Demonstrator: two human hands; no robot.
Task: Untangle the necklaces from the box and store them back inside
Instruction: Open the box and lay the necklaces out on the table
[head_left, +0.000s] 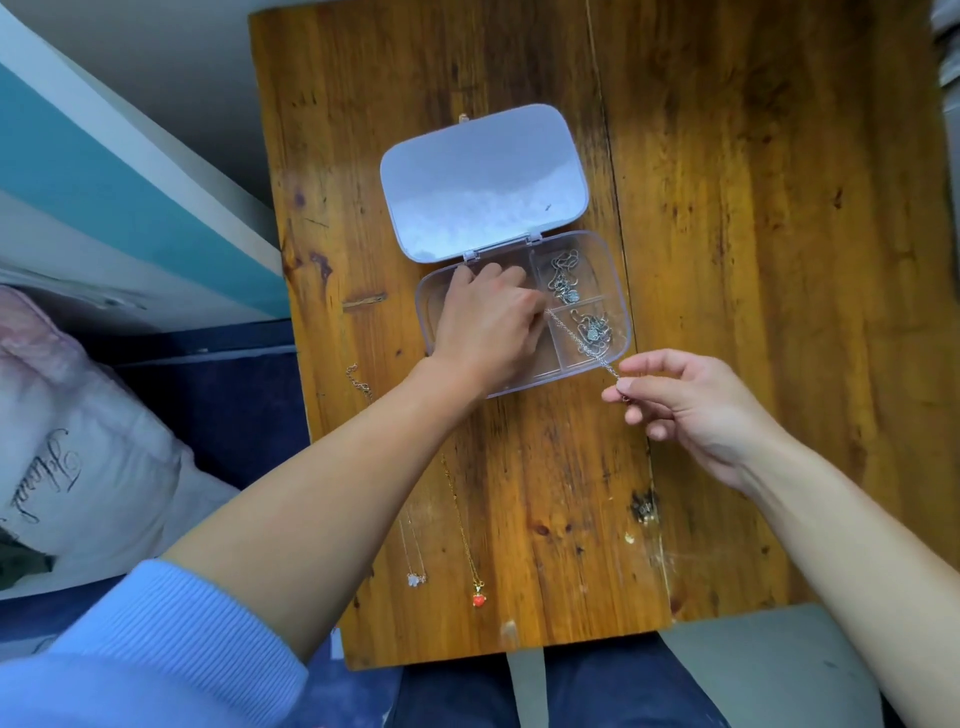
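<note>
At the far left, a pale cushion (78, 467) with script lettering lies beside the wooden counter (727, 260). A blue ribbed sleeve (156, 649) is pushed up the person's left arm.

On the counter's near left area, 2 necklaces lie stretched out, apart from the box:
1. A thin silver necklace (410, 551) with a small white pendant, partly hidden under the left forearm.
2. A gold necklace (462, 525) with a red heart pendant, just to the right of the first.

The clear plastic box (431, 322) sits mid-counter with its lid (483, 182) swung fully open and lying flat on the far side. The left hand (488, 322) reaches down into the large left compartment, fingers curled and pinching one end of a fine silver chain (576, 340).

The box's right side holds 2 smaller compartments. The far one contains a bunched silver necklace (563, 275); the near one contains another bunched necklace (592, 327).

The silver chain runs taut from the left hand, across the near right compartment and over the box rim, to the right hand (691, 410). The right hand hovers above the counter just outside the box's near right corner, thumb and forefinger pinching the chain's other end, remaining fingers loosely curled.
</note>
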